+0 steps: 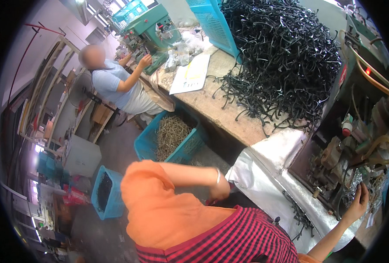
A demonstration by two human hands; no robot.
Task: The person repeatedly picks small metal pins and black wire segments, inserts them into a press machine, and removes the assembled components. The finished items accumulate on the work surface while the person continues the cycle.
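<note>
My left hand (221, 189), with a pale bangle at its wrist, is curled closed beside my lap, close to the edge of a silvery sheet (247, 175). Its fingers are mostly hidden, and whatever they hold cannot be made out. Over at the right, my right hand (357, 205) reaches to the front of a dark bench machine (334, 153), its fingers stretched upward and nothing visible in them. Shiny metal bits (350, 193) lie just beside these fingers. Several black curved pieces (297, 212) rest on the sheet between my arms.
A large heap of black curved pieces (286, 57) covers the bench (229, 109), with a tipped blue crate (214, 26) and a paper sheet (192, 76) beside it. Blue baskets (144, 142) stand on the floor. A co-worker (120, 83) sits at a green machine (153, 28).
</note>
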